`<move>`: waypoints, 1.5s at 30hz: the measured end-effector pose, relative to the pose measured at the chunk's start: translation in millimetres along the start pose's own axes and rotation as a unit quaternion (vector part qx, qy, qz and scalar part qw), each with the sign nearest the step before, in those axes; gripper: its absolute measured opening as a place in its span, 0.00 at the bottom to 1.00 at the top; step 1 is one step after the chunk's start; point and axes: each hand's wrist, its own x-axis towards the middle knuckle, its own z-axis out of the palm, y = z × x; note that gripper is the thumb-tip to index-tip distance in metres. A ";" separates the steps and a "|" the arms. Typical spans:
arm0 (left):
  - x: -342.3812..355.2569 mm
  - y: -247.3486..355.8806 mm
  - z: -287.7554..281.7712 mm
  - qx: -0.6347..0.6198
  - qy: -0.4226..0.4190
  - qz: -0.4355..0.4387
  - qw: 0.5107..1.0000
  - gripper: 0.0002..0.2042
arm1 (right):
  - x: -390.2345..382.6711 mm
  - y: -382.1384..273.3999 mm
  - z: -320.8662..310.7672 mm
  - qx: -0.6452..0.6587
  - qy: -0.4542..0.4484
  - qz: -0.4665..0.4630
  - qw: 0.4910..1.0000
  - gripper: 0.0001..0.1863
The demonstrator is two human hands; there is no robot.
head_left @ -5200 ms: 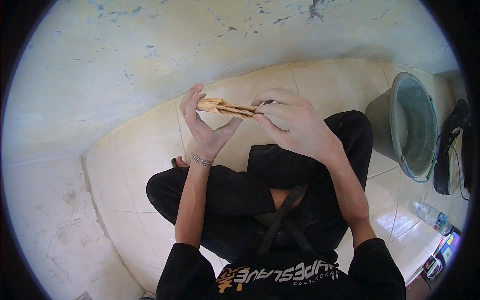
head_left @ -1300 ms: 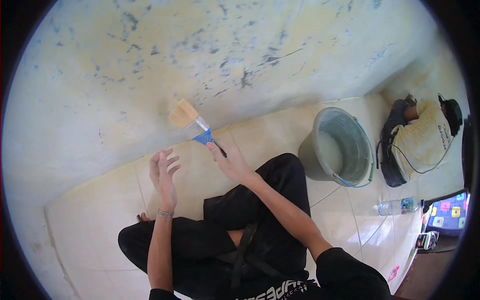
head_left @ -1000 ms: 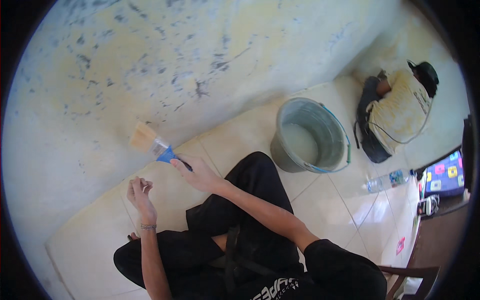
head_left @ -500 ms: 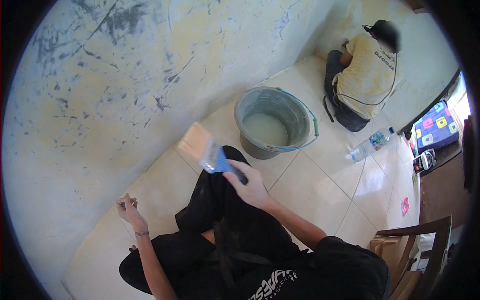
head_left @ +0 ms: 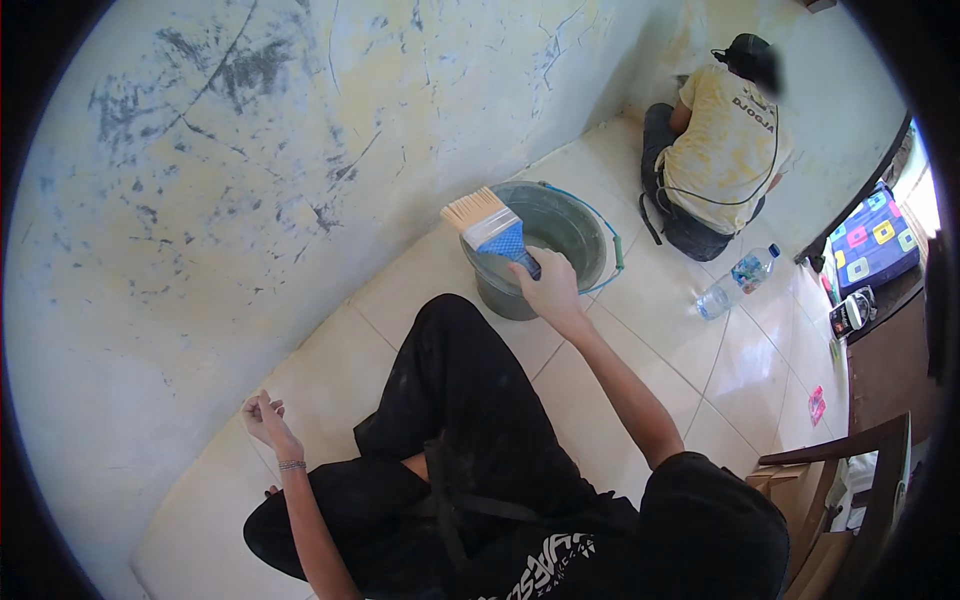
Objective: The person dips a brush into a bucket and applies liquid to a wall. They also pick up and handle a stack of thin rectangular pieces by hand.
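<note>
My right hand [head_left: 553,290] is closed around the handle of a wide flat paintbrush [head_left: 494,232]. The brush has a blue grip, a metal band and pale bristles that point up and to the left. It is held over the near left rim of a grey bucket [head_left: 490,290] and hides part of its inside. A little pale liquid shows at the bucket's bottom, and its blue wire handle lies to the right. My left hand [head_left: 266,420] hovers near the foot of the wall, fingers curled in, with nothing visible in them.
A patchy, scraped wall [head_left: 250,170] rises on the left. Near the far corner a person [head_left: 715,150] in a yellowish shirt sits facing the wall. A plastic bottle [head_left: 738,283] lies on the tiled floor [head_left: 650,350]. A wooden chair [head_left: 880,455] stands at the lower right.
My right hand has moved up and right, bringing the paintbrush from above my knee to over the bucket's rim. My left hand has shifted slightly right, away from the wall.
</note>
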 end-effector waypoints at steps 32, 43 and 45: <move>5.1 12.1 -8.0 0.001 -0.001 0.017 1.000 0.11 | -8.8 -29.1 5.7 -0.009 -0.004 0.128 0.992 0.33; 6.8 26.2 -21.7 -0.075 0.062 0.010 0.995 0.11 | -14.6 -25.2 4.1 -0.015 0.025 0.046 0.999 0.27; 5.6 25.0 -21.9 -0.072 0.057 0.011 0.996 0.11 | -10.7 -23.4 15.4 -0.012 -0.006 0.056 0.998 0.27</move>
